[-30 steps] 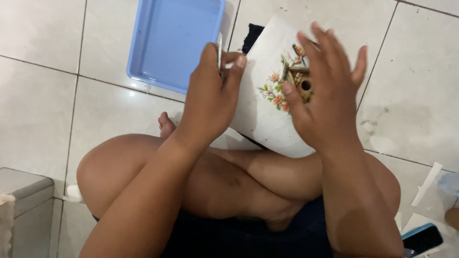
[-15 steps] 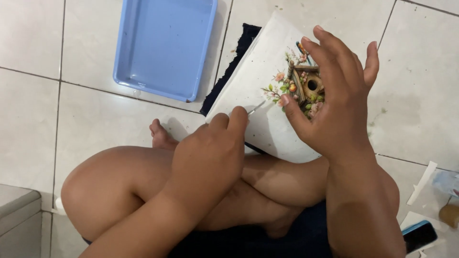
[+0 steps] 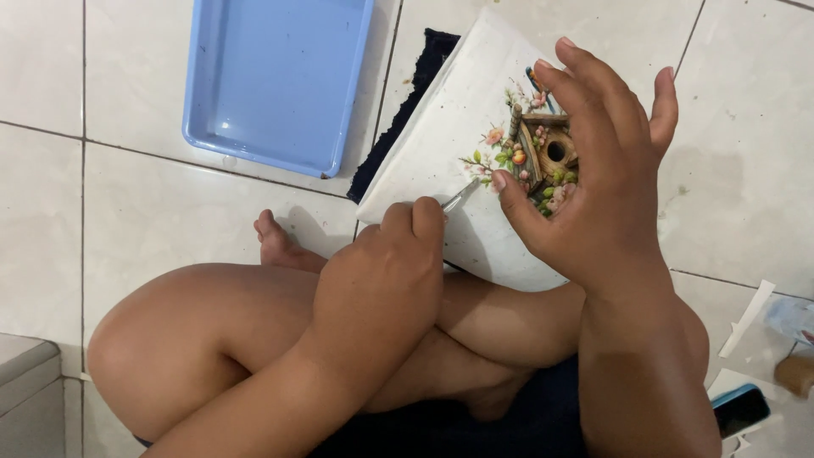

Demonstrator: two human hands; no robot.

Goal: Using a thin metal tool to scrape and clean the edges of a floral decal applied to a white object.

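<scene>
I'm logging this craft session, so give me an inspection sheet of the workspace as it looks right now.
Surface: white tiled floor; the person sits cross-legged on it.
Job's things: white canvas with a birdhouse picture, tilted up from the lap; thin metal tool with its tip near the flowers.
Clutter: blue tray, dark cloth under the canvas, paper strip, phone.
Grippers: left hand grips the tool; right hand steadies the canvas, fingers spread.
Cables: nothing seen.
Surroundings: grey box at the lower left.
</scene>
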